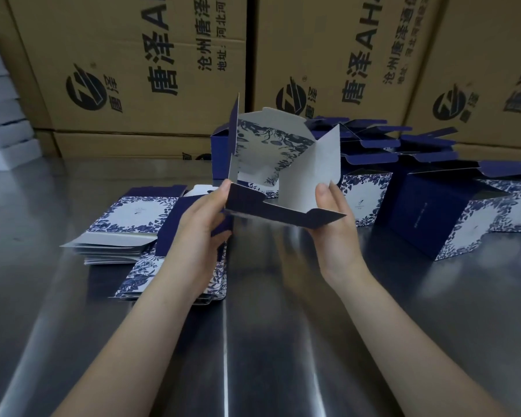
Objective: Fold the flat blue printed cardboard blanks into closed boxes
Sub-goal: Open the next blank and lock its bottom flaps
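Single view, head-worn, wide-angle. Faces forward and down across a steel table [268, 341], with straight lines leaning toward the frame edges. Close in: both forearms entering from the bottom edge, left hand [199, 218] and right hand [333, 215] near frame centre, gripping a half-folded box [283, 164] just above the middle. Stack of flat blanks [127, 224] left of centre, folded boxes [433, 212] to the right, a little farther off. Wall of brown cartons [133, 70] filling the top of frame, straight ahead past the far table edge.
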The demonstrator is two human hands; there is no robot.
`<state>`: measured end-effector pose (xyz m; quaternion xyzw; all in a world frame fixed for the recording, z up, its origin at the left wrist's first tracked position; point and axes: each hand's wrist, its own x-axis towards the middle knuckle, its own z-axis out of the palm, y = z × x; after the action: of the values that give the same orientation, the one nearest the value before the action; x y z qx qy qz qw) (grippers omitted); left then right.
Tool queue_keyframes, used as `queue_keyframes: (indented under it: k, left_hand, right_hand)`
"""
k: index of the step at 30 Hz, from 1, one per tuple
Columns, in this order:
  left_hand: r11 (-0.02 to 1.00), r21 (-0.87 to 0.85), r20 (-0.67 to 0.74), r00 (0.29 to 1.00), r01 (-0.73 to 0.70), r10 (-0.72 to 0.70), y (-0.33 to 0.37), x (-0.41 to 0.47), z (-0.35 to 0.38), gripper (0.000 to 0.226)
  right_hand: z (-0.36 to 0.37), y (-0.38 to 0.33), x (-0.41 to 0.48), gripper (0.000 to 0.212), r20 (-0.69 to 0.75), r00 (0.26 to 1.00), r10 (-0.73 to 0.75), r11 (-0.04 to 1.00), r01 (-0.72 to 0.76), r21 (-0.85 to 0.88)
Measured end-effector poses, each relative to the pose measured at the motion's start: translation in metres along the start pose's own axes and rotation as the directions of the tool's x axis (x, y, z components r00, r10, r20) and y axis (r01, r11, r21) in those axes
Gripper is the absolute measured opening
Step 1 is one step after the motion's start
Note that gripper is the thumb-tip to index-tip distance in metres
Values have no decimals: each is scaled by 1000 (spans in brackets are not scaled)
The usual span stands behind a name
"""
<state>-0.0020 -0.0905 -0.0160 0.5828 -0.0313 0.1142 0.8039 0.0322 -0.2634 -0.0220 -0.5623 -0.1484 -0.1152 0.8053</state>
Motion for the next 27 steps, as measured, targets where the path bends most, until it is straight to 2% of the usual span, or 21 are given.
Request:
queue_keyframes:
  k: [2, 5, 7, 10, 13, 17, 20, 24, 27]
  left_hand:
    - [997, 54, -105, 993, -53, 58, -2, 2, -2, 14]
    - [973, 111, -184, 958, -201, 218, -1, 2, -5, 6]
    - [922, 205, -205, 907, -329, 369, 1, 0, -6, 15]
    - [822, 342, -153, 836, -455, 526, 0, -2, -5, 32]
    - [696, 505, -65, 782, -510, 620, 0, -6, -5, 39]
    - [524, 631, 85, 722, -573, 687, 1, -7, -8, 54]
    - [449, 673, 135, 694, -588, 707, 1, -7, -6, 63]
    - [551, 622, 91, 751, -556, 654, 2, -6, -6, 61]
    - [690, 511, 65, 824, -512, 564, 5, -7, -8, 68]
  right_hand:
    - [1, 0, 0, 47, -49, 999, 0, 998, -3, -70]
    - [0, -1, -2, 51, -106, 994, -35, 991, 22, -129]
    - [0, -3, -3, 41, -95, 991, -98, 985, 83, -154]
    - [0, -4, -4, 25, -75, 973, -219, 959, 201, -201]
    - [-3, -4, -5, 33, -33, 931, -363, 897, 340, -284]
    - [-9, -5, -5, 40, 117, 836, -537, 714, 524, -464]
    - [-14, -6, -2, 37, 180, 760, -625, 571, 602, -558]
    - [-16, -8, 1, 25, 214, 729, -650, 477, 611, -632]
    - [-17, -14, -3, 33, 218, 771, -599, 526, 583, -619]
